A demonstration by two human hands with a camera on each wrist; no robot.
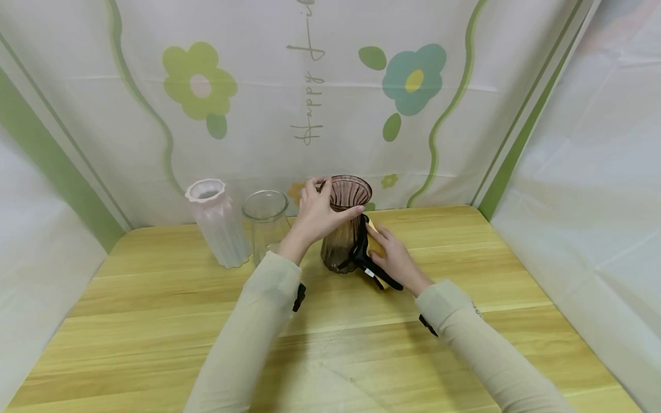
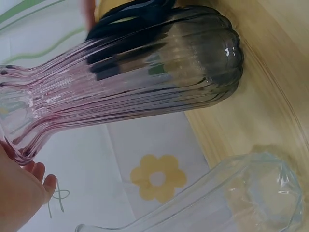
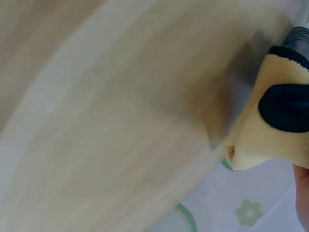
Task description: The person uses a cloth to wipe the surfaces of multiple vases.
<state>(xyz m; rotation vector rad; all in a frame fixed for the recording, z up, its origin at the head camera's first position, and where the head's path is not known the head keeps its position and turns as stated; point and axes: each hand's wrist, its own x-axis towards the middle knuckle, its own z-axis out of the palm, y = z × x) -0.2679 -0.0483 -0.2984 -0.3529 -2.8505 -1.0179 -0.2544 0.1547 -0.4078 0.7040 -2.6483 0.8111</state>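
Your left hand [image 1: 316, 212] holds the tinted ribbed vase [image 1: 337, 244] at its flared top, fingers over the left of the rim and thumb across the front of the neck. The vase stands upright on the tabletop [image 1: 320, 367], near its far edge. Your right hand [image 1: 395, 261] grips the black-handled tool [image 1: 364, 257], whose yellow cloth pad [image 3: 260, 116] faces away from the glass in part; the black part seems to rest against the vase's right front side, though you cannot be sure of the exact contact.

The step looks like working the tool along the vase's outside, so let the left hand do the bracing. Press lightly downward with it rather than squeezing the thin-looking lip, so the base sits flat and does not skid. Turn the tool so that cloth, not hard black plastic, meets the ribs, and stroke along the grooves from neck to base. Push gently: a firm shove from the right could tip the vase towards the clear glass vase [image 1: 260, 232] just left of it, with the white ribbed vase [image 1: 222, 232] beyond. Mind your left forearm too, since it passes close by the clear one.
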